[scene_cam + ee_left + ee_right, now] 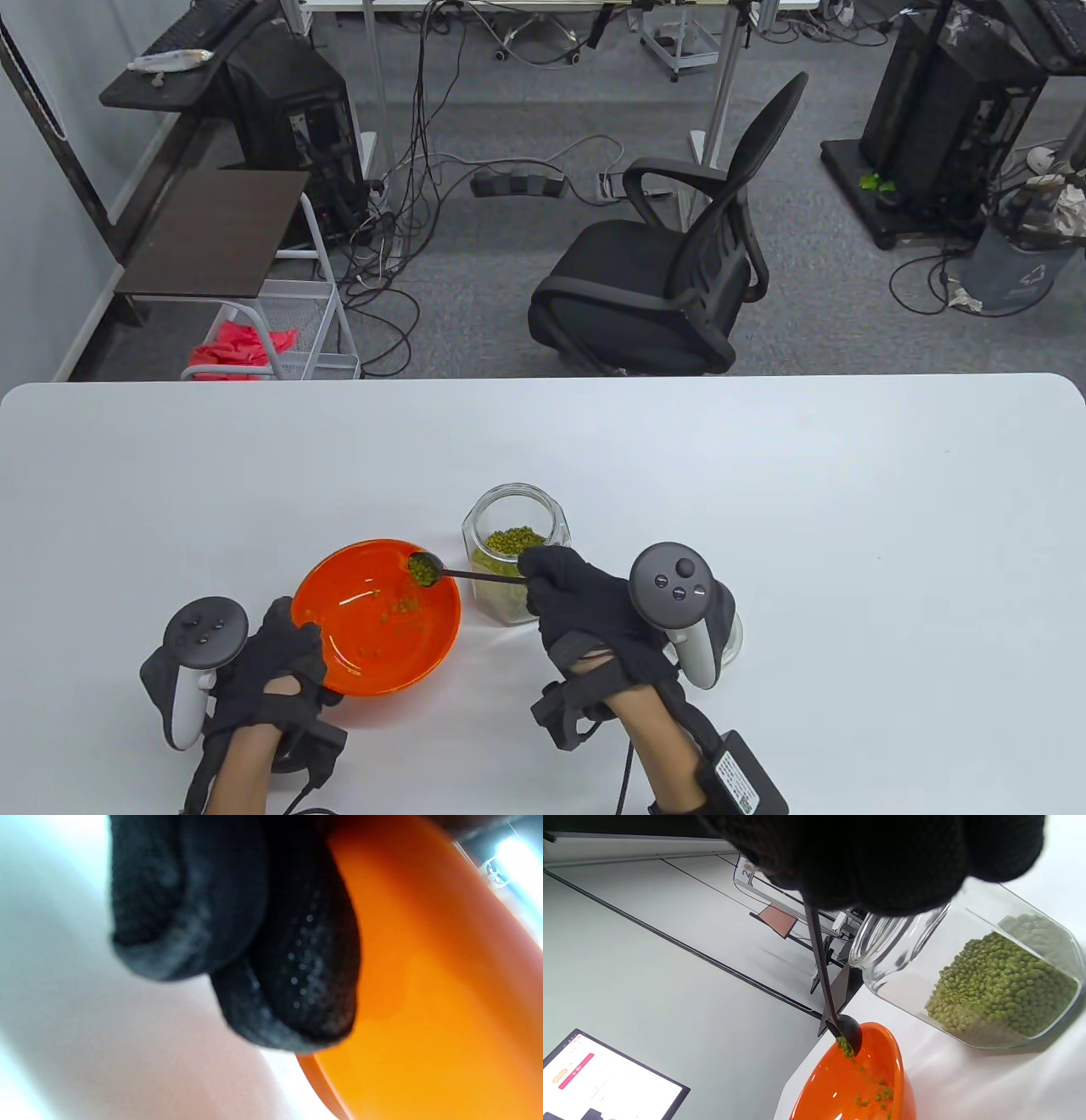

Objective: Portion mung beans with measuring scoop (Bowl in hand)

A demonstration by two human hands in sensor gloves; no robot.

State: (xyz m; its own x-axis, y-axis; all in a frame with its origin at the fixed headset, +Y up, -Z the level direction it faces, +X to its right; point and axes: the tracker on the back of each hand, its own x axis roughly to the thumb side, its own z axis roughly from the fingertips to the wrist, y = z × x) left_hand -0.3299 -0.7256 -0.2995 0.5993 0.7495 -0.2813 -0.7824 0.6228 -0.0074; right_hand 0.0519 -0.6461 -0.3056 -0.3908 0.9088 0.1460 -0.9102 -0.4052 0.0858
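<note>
**Mid-pour: beans tipping from scoop into the orange bowl**

Right now the right hand [594, 607] pinches the thin black handle of the measuring scoop [424, 569], its fingers [882, 861] curled tightly round the handle's near end. The scoop's round head hangs over the far rim of the orange bowl [339, 645] and is tilted, so mung beans [845, 1047] spill from it into the bowl; a small scatter of beans already lies on the bowl's inner wall and bottom.

At the bowl's near-left edge the left hand [271, 671] grips the rim. In the left wrist view the gloved fingers [292, 984] press against the orange underside, and the bowl looks tilted there, though whether it is lifted clear of the worktop [764, 509] cannot be told.

Just beside the bowl, on its right and slightly farther back, stands an open glass jar [515, 543] partly filled with green mung beans. The right hand sits in front of the jar, hiding its near side.

Beyond the white worktop's far edge stands a black office chair [670, 263] on grey carpet.
</note>
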